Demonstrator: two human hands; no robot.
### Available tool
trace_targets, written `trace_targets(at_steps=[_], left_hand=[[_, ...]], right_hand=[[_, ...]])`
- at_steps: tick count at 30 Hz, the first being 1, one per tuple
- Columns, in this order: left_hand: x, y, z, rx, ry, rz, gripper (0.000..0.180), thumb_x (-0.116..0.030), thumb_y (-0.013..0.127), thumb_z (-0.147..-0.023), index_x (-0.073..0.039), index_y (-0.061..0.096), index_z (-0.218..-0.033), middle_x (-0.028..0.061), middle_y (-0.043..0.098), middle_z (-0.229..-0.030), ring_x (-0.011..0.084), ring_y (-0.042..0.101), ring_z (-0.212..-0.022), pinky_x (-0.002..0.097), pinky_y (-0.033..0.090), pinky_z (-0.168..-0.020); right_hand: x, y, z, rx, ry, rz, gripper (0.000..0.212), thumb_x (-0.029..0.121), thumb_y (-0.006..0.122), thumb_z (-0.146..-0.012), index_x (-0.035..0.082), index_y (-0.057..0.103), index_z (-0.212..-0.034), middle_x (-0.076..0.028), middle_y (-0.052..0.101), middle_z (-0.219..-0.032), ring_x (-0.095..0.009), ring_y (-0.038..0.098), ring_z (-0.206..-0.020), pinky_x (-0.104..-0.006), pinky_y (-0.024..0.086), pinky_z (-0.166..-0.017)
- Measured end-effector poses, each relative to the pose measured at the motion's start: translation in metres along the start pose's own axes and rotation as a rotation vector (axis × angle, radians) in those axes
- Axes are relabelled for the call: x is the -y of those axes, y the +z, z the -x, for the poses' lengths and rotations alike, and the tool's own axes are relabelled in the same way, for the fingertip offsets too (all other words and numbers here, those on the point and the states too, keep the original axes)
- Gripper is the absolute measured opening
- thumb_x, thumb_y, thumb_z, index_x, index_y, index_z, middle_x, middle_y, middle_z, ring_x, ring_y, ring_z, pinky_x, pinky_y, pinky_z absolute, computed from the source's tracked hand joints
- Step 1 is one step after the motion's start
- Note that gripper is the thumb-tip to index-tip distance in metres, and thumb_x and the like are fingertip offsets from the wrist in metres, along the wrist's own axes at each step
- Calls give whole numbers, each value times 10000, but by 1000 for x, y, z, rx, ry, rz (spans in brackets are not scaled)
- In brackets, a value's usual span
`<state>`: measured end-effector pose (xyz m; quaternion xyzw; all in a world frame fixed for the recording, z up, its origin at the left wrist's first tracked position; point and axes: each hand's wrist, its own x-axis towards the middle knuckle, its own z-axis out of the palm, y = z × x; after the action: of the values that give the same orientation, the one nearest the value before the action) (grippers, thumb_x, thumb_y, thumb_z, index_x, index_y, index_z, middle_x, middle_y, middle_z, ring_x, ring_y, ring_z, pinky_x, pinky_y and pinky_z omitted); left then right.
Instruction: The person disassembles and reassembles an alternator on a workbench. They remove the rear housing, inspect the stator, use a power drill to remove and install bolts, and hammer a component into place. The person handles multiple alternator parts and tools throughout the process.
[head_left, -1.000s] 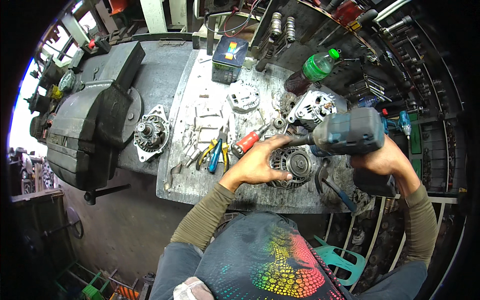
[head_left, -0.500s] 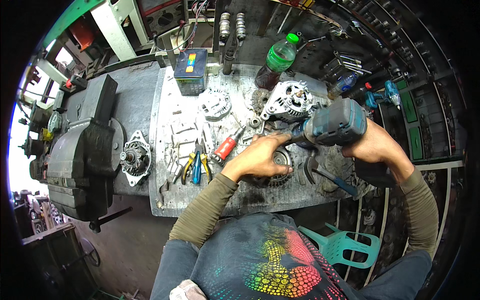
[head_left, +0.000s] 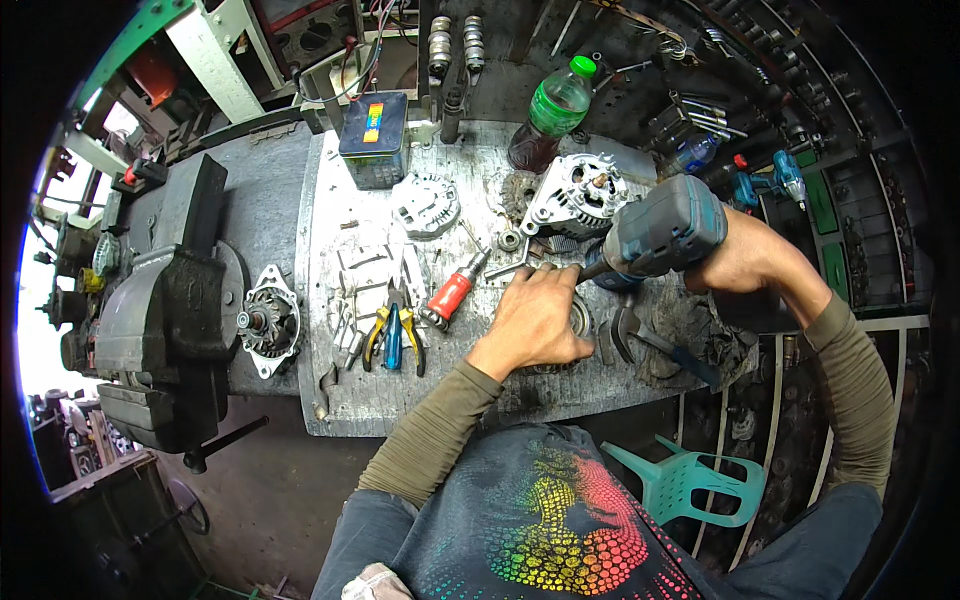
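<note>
Big grey desk (head_left: 400,400) under both hands. Right hand (head_left: 745,262) clenched round blue power driver (head_left: 655,232), tip aimed down beside left hand. Left hand (head_left: 540,318) pressed flat over round metal part (head_left: 580,315), pinning it. Looks mid-way: other pieces loose nearby. Round part mostly hidden under left hand; driver tip hard to see.

— How is the light looking from where I am standing?

— Daylight is blowing out white at my far left; the workbench (head_left: 420,380) is sitting evenly lit and sharp, while the rim is bending and fading into black.
</note>
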<state>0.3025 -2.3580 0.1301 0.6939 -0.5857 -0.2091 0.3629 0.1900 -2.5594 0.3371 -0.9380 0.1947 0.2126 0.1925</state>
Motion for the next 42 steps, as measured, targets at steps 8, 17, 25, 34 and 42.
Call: trace_targets(at_steps=[8, 17, 25, 34, 42], left_hand=[[-1, -4, -4, 7, -50, 30, 979, -350, 852, -582, 126, 530, -1375, 285, 703, -1118, 448, 679, -1072, 477, 528, -985], [-6, -11, -10, 145, -126, 35, 1083, -372, 896, -597, 131, 461, -1451, 308, 707, -1063, 443, 698, -1024, 474, 564, -920], [-10, -11, 14, -14, -226, -17, 1013, -516, 917, -641, 89, 551, -1367, 261, 667, -1205, 419, 616, -1164, 480, 519, -981], [5, 1, 17, -88, -144, 79, 833, -394, 899, -618, 111, 603, -1211, 243, 662, -1141, 397, 603, -1063, 476, 530, -927], [7, 1, 16, -95, -144, 101, 884, -371, 903, -601, 106, 588, -1275, 286, 631, -1284, 417, 589, -1186, 457, 524, -1022]], right_hand=[[0, -9, -15, 77, 18, 16, 314, 98, 740, -614, -38, 707, -896, -212, 712, -814, -334, 683, -768, -428, 548, -703], [-2, -7, -5, 104, 132, -39, 361, 109, 758, -618, -59, 712, -934, -206, 719, -800, -291, 666, -719, -422, 536, -686], [0, -6, 1, 122, 234, -126, 391, 94, 775, -647, -36, 740, -1014, -178, 747, -868, -264, 683, -751, -403, 560, -728], [1, -11, -5, 129, 305, -169, 434, 81, 772, -654, -10, 726, -1075, -144, 743, -905, -283, 701, -846, -423, 574, -813], [-22, -33, -42, 143, -197, 204, 472, 136, 761, -592, 27, 687, -1045, -204, 720, -1004, -402, 689, -957, -472, 565, -860]])
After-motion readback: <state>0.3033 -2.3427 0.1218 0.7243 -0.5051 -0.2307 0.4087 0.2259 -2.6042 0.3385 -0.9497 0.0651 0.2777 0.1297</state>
